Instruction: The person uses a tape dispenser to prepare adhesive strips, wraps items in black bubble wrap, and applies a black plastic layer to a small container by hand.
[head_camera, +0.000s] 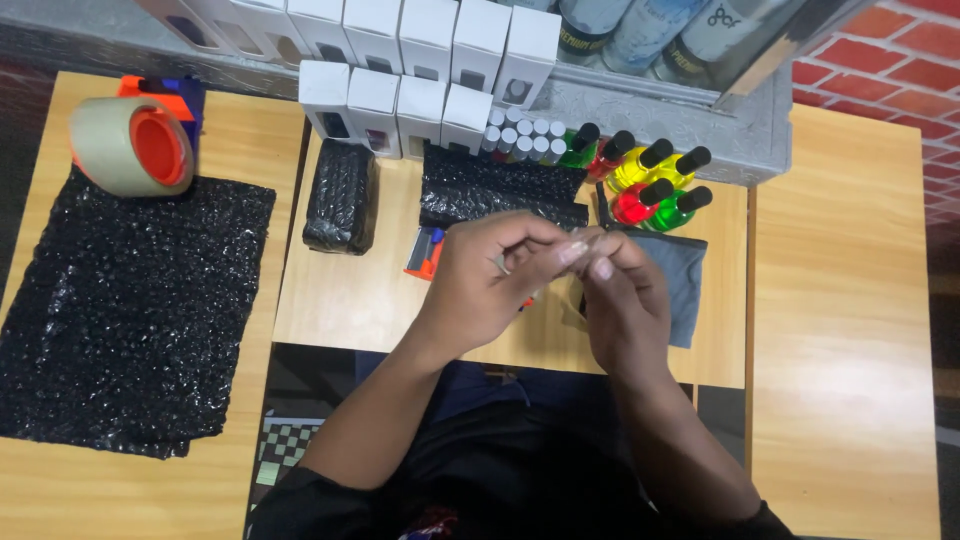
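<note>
The 2 hands met above a wooden table (350, 310). The left hand (480, 280) and right hand (625, 305) pinched a small, thin, pale item (583, 243) between their fingertips; its kind was unclear. Just beyond the pinch stood coloured bottles (650, 180); under the right hand lay a grey cloth (685, 285).

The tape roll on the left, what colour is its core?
Orange, in the head view: tape roll.

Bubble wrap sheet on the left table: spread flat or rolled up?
Spread flat. The black bubble wrap sheet lies open on the left table, beside the tape roll.
</note>
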